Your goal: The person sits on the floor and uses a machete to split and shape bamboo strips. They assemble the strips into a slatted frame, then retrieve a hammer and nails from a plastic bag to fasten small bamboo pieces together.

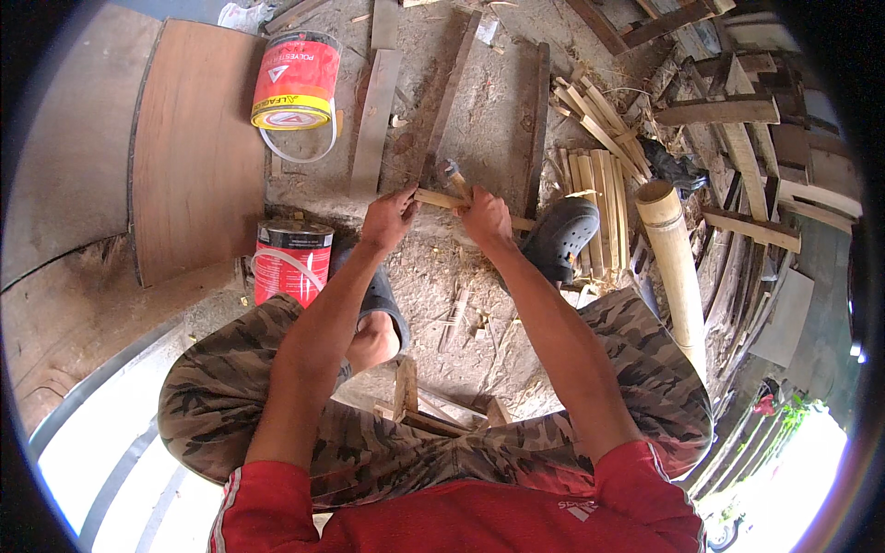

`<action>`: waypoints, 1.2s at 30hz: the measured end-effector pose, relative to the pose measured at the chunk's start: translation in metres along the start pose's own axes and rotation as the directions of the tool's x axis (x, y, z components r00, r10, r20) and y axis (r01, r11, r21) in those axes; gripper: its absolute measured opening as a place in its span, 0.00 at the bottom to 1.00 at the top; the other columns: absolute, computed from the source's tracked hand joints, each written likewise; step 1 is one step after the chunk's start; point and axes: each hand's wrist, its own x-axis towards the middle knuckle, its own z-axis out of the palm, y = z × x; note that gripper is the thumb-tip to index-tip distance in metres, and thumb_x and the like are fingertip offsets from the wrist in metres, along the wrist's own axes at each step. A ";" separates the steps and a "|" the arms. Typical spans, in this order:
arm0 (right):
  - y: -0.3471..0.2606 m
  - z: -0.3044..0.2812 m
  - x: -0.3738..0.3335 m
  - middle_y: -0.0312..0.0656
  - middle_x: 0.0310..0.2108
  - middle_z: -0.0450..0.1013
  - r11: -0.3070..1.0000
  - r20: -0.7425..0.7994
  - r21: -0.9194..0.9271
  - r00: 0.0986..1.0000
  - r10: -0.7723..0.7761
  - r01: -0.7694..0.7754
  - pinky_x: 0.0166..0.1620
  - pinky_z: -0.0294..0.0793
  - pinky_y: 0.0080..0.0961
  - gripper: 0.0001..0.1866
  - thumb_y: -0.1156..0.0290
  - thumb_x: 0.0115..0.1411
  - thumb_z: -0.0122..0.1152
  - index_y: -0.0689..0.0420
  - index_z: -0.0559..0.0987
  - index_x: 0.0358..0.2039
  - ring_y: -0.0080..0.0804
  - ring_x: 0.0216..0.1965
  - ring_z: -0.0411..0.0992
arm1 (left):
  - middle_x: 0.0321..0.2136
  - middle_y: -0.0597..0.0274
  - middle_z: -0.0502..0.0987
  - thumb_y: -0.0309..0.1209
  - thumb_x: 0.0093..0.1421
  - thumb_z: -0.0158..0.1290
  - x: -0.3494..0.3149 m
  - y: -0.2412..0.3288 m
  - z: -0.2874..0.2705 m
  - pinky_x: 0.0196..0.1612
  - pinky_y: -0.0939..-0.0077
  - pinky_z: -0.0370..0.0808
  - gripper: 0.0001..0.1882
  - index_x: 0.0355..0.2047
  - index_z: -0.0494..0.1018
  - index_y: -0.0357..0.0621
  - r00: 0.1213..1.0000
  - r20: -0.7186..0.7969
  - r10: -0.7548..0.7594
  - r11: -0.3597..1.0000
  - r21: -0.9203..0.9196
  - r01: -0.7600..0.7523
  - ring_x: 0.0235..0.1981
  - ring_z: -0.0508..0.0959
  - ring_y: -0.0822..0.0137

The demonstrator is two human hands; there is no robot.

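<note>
A dusty workshop floor of packed earth and old boards fills the frame, littered with wood chips and offcuts. The person sits low in the middle, knees apart in camouflage trousers, both forearms reaching up toward the centre.

The left hand (pixel 387 217) is closed around one end of a short pale bamboo strip (pixel 441 198), pinching it flat against a dark plank (pixel 449 92) that runs toward the top of the frame. The right hand (pixel 486 219) is wrapped around the other part of the strip together with the handle of a knife-like tool (pixel 453 175), whose dark head stands just above the strip; how the blade meets the wood cannot be told.

A stack of already split strips (pixel 595 189) lies just right of centre, next to a dark clog (pixel 562 238), so a fair part of the splitting looks done. A whole bamboo pole (pixel 676 267) lies untouched on the right, which suggests more is left to cut.

At the upper left a red and yellow paint can (pixel 295 81) stands on the floor, a second red can (pixel 291 261) sits nearer the left knee, and a curved plywood sheet (pixel 194 147) lies beside them.
</note>
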 end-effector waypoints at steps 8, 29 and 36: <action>0.003 -0.006 0.000 0.55 0.34 0.77 0.999 0.030 0.010 0.999 0.031 -0.032 0.41 0.76 0.47 0.21 0.58 0.52 0.71 0.60 0.75 0.37 0.55 0.39 0.77 | 0.37 0.45 0.80 0.37 0.58 0.58 0.005 0.014 0.005 0.39 0.63 0.80 0.21 0.51 0.74 0.44 0.903 0.152 -0.402 0.884 -0.192 0.426 0.40 0.82 0.56; 0.009 -0.001 0.005 0.55 0.31 0.77 0.998 0.001 0.048 0.999 -0.033 0.033 0.40 0.75 0.46 0.21 0.58 0.50 0.72 0.61 0.76 0.36 0.53 0.38 0.77 | 0.31 0.48 0.81 0.37 0.57 0.58 -0.004 0.009 0.023 0.36 0.59 0.78 0.15 0.42 0.76 0.44 0.987 -0.104 -0.120 0.992 0.033 0.124 0.34 0.82 0.53; 0.011 0.003 0.010 0.54 0.33 0.77 0.995 0.016 0.094 1.000 -0.022 0.021 0.41 0.75 0.44 0.23 0.58 0.49 0.73 0.61 0.77 0.38 0.53 0.39 0.77 | 0.29 0.49 0.80 0.38 0.55 0.60 -0.003 0.003 0.028 0.35 0.59 0.77 0.14 0.38 0.78 0.42 0.986 -0.130 -0.105 0.993 0.046 0.112 0.32 0.81 0.50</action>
